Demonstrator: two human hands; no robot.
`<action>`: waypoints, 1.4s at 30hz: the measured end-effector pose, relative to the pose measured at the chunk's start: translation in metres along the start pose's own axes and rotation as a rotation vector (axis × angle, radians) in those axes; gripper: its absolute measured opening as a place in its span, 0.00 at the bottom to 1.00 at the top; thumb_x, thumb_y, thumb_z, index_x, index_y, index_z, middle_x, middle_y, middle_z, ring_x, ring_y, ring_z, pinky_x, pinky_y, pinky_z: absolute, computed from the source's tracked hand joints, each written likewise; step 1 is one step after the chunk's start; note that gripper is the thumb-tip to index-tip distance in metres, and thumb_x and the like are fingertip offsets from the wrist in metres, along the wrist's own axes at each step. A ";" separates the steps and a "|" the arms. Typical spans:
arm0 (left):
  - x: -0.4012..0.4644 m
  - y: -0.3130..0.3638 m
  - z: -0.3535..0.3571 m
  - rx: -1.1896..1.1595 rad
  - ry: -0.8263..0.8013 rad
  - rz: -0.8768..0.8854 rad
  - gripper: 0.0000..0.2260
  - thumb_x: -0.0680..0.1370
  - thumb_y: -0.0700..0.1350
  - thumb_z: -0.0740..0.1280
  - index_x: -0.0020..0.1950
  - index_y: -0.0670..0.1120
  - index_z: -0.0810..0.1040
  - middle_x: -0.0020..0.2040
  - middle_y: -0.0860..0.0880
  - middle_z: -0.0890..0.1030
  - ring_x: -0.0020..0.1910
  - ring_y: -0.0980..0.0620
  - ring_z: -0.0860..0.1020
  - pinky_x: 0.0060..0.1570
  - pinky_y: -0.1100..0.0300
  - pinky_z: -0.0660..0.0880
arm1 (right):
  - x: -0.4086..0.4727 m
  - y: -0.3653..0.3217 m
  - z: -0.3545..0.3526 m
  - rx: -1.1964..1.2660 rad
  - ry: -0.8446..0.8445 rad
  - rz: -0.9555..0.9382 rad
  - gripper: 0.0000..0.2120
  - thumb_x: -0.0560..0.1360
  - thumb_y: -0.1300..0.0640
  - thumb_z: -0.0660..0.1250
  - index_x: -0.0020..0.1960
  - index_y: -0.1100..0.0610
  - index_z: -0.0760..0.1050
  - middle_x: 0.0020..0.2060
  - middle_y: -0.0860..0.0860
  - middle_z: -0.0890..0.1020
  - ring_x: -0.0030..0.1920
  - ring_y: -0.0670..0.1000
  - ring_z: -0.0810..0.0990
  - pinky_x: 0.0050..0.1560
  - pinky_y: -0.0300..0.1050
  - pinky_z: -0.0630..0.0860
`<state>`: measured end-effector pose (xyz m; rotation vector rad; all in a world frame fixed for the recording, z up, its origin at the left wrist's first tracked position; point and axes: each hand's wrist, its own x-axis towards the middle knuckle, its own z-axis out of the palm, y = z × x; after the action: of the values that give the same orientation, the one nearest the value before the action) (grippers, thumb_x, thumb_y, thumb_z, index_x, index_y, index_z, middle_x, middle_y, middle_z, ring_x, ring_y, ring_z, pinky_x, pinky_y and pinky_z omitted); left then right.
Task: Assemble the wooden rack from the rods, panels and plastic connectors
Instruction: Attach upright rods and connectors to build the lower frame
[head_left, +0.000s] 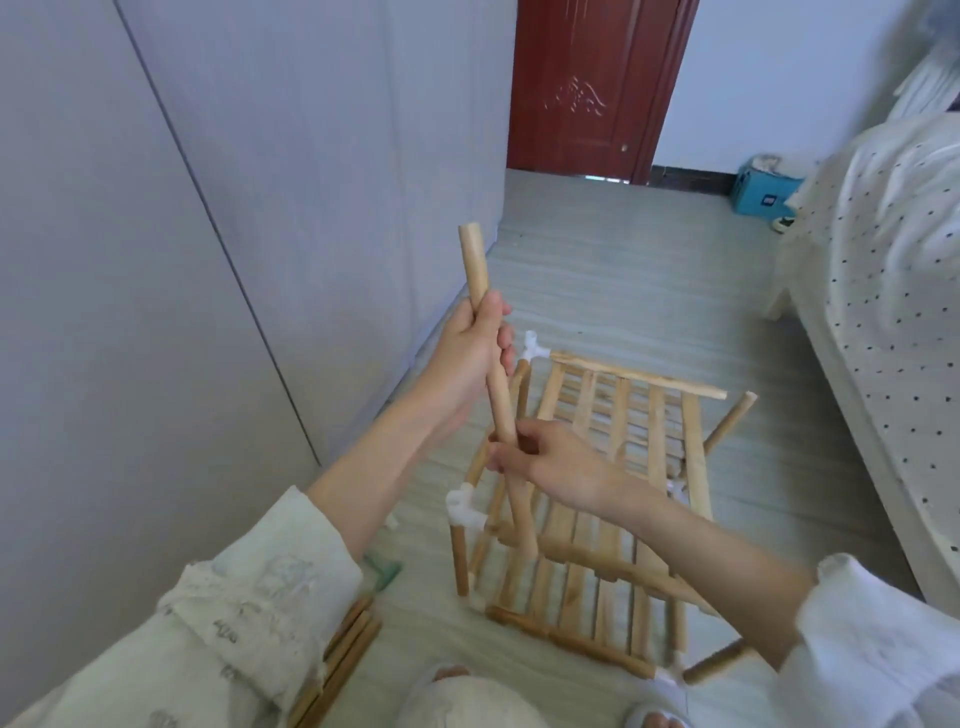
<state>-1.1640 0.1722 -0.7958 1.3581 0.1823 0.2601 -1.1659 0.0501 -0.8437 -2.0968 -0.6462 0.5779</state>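
Two bare hands, the left hand (467, 353) and the right hand (545, 462), grip one round pale wooden rod (122, 291). Below them stand two slatted wooden panels (623, 415), with three white plastic connectors (464, 506) clearly seen.

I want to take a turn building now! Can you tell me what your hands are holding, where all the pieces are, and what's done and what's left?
Left hand: grips the middle of a loose wooden rod, held upright.
Right hand: fingers pinch the rod's lower end.
Rack: on the floor in front, partly built, with slatted panels joined to rods by white plastic connectors.
Spare rods: bundled on the floor at the left.
Done: the panels sit in a frame with connectors at several corners.
Left: probably fit this rod into a connector, then add the spares.
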 end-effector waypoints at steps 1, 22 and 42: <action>-0.002 0.007 0.016 -0.058 -0.027 -0.012 0.10 0.83 0.47 0.52 0.44 0.45 0.67 0.31 0.49 0.66 0.27 0.53 0.66 0.31 0.61 0.66 | -0.006 0.000 -0.010 0.075 0.045 0.003 0.07 0.78 0.55 0.62 0.49 0.59 0.74 0.38 0.51 0.81 0.39 0.50 0.80 0.45 0.43 0.76; -0.042 -0.181 0.158 1.506 -1.211 0.482 0.23 0.79 0.61 0.54 0.66 0.47 0.70 0.64 0.49 0.70 0.67 0.52 0.63 0.67 0.58 0.58 | -0.090 0.210 -0.151 0.634 0.840 0.342 0.12 0.81 0.50 0.54 0.46 0.57 0.66 0.30 0.52 0.66 0.27 0.48 0.64 0.25 0.40 0.66; -0.050 -0.231 0.142 1.446 -0.982 1.084 0.22 0.77 0.59 0.52 0.41 0.47 0.79 0.40 0.52 0.80 0.51 0.50 0.78 0.60 0.43 0.71 | -0.055 0.238 -0.126 0.929 0.556 0.610 0.14 0.82 0.49 0.54 0.42 0.58 0.65 0.28 0.50 0.63 0.24 0.46 0.59 0.19 0.35 0.61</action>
<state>-1.1542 -0.0191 -0.9937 2.7377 -1.5096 0.3186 -1.0752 -0.1797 -0.9634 -1.4001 0.5328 0.4498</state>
